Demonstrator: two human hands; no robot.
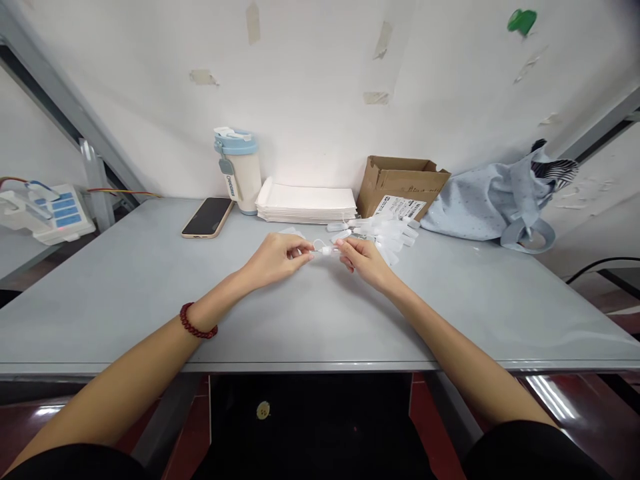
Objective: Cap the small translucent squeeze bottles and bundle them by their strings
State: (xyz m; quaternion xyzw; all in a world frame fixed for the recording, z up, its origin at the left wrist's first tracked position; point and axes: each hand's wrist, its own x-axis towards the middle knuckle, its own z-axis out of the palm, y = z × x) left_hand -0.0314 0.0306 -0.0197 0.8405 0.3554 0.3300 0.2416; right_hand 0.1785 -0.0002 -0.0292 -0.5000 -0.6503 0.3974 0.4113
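Between my two hands, just above the grey table, is a small white plastic piece (327,251) with a thin loop on it. My left hand (280,257) pinches the thin, dark end of this piece between thumb and fingertips. On the other side, my right hand (364,260) is closed on its clear right end. Behind my right hand lies a loose pile of translucent white plastic pieces (395,233), several with thin cords. A few similar flat pieces (293,232) lie partly hidden behind my left hand.
At the back stand a stack of white paper (307,203), a cardboard box (400,180) and a cream tumbler with blue lid (245,173). A phone (208,218) lies left of the tumbler. A light blue cloth bag (480,200) rests at right. The table edge (320,367) runs below my forearms.
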